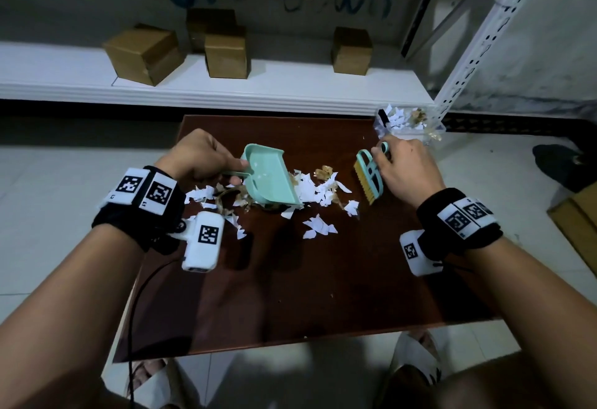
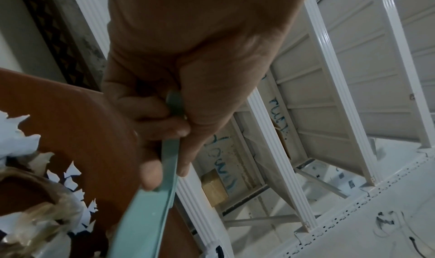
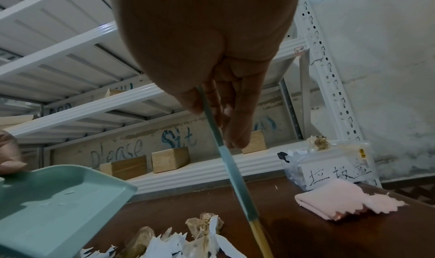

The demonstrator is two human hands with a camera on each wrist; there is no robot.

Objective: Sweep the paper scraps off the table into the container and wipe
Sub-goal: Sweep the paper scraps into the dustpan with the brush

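From the head view, our left hand point(image 1: 197, 156) grips the mint dustpan point(image 1: 271, 179) by its handle, tilted over paper scraps point(image 1: 318, 189) mid-table point(image 1: 290, 295); our right hand point(image 1: 407, 169) holds the brush point(image 1: 370, 176) just right of them, the container point(image 1: 407, 124) at the far right corner. Left wrist: fingers point(image 2: 150, 111) curl round the handle. Right wrist: fingers point(image 3: 237, 113) pinch the brush; a pink cloth point(image 3: 341, 200) lies beside the container.
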